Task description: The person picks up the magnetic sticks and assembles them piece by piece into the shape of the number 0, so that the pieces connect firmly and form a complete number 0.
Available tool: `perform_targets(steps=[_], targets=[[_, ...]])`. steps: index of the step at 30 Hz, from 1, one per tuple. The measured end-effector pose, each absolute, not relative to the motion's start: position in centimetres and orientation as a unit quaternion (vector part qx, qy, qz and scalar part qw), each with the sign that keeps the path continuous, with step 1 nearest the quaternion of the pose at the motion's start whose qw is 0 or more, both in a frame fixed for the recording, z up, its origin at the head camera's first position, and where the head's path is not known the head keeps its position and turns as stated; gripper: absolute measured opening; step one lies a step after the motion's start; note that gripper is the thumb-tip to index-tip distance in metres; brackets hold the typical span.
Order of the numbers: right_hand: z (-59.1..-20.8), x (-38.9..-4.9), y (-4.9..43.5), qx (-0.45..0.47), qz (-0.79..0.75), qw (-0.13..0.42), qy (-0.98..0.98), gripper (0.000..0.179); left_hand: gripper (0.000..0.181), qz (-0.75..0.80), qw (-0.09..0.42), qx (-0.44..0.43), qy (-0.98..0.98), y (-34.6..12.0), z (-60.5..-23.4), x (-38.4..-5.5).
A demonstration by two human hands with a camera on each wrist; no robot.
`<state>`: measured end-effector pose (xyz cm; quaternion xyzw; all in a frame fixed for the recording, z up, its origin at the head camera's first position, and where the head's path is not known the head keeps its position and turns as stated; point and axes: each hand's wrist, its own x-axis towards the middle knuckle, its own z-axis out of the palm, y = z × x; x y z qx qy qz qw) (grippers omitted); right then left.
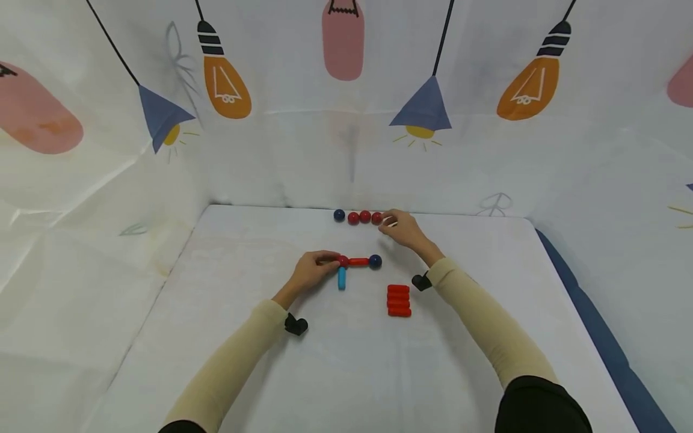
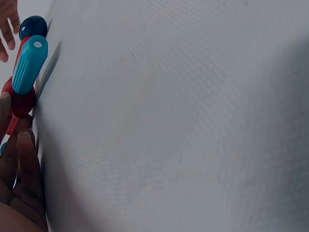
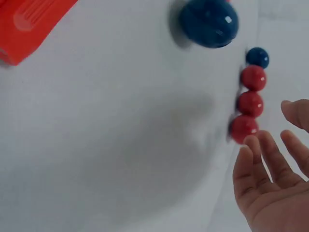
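My left hand (image 1: 314, 270) pinches a red ball (image 2: 20, 102) between thumb and fingers. From that ball a red rod (image 1: 358, 261) runs right to a dark blue ball (image 1: 375, 261), and a light blue rod (image 2: 31, 65) points toward me. At the far table edge, my right hand (image 1: 399, 227) reaches to the right end of a row of balls, fingers spread and slightly bent. Its fingertips are at the nearest red ball (image 3: 244, 129); whether they touch it I cannot tell. Two more red balls (image 3: 250, 104) and a dark blue ball (image 3: 258, 57) continue the row.
Several red rods (image 1: 399, 300) lie stacked side by side on the white table (image 1: 346, 373), right of the joined pieces. A white sheet printed with lamps (image 1: 303, 150) hangs behind the far edge. Dark blue cloth (image 1: 590, 313) shows along the right side.
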<state>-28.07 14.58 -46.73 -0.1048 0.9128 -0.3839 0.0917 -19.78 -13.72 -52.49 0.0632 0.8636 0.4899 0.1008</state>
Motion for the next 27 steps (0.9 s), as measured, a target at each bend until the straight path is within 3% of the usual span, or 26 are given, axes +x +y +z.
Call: perform_targets(steps=[10, 27], targets=[[-49.9, -29.3, 16.1, -0.029, -0.439, 0.104, 0.892, 0.048, 0.033, 0.481, 0.105, 0.054, 0.869, -13.4, -52.7, -19.6], [-49.6, -31.4, 13.8, -0.034, -0.408, 0.098, 0.907, 0.054, 0.034, 0.48, 0.098, 0.038, 0.871, -13.6, -52.8, -19.8]])
